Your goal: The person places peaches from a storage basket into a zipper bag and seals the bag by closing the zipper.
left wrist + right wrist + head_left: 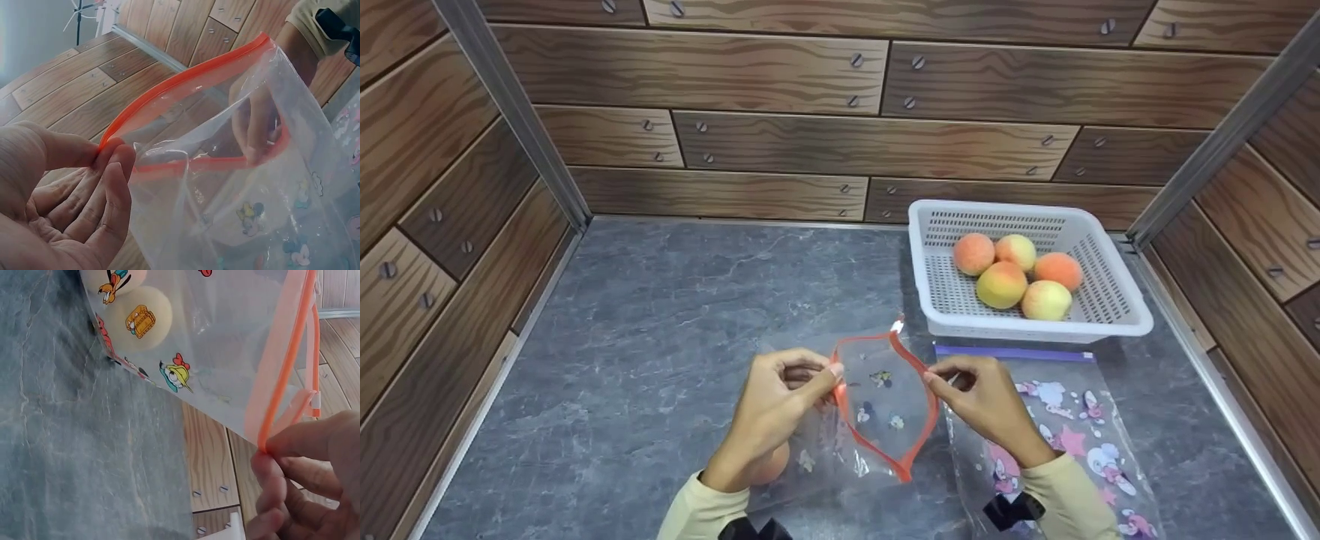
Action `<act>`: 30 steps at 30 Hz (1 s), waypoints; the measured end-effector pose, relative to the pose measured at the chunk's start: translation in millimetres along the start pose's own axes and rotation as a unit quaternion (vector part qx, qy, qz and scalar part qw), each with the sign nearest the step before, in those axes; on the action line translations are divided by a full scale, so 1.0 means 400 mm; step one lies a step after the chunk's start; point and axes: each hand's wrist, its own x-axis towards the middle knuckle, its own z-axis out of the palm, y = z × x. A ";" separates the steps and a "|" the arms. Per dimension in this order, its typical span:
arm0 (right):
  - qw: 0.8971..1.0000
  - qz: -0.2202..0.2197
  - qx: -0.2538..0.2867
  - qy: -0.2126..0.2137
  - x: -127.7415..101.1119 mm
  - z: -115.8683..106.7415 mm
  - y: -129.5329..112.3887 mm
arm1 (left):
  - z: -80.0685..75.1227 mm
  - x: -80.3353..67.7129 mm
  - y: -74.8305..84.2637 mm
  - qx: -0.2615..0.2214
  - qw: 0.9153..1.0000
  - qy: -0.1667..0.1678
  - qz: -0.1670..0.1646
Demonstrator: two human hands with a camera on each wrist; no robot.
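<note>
A clear zip bag [885, 405] with an orange zip strip and cartoon prints is held up over the grey table, its mouth spread wide. My left hand [780, 397] pinches the left lip of the bag [169, 146] between thumb and fingers [109, 160]. My right hand [982, 394] pinches the right lip of the bag [275, 405] with its fingertips [284, 450]. A peach [769, 465] lies in the bag's bottom, seen as pale round peaches [135, 318] through the plastic in the right wrist view.
A white slotted basket [1110, 319] at the back right holds several peaches [1001, 283]. A second printed bag with a purple zip [1057, 420] lies flat under my right forearm. Wood-panel walls enclose the grey table [660, 337] on three sides.
</note>
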 end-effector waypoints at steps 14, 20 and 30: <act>0.975 -0.032 -0.156 0.154 0.189 -0.208 -0.005 | -0.013 -0.023 0.008 -0.027 1.000 -0.005 -0.008; 0.941 -0.054 -0.297 0.155 0.289 -0.261 0.078 | -0.018 -0.021 0.005 -0.029 0.999 -0.013 -0.004; 0.905 -0.018 -0.424 -0.021 0.375 -0.272 0.202 | -0.024 -0.015 0.002 -0.025 1.000 -0.013 -0.012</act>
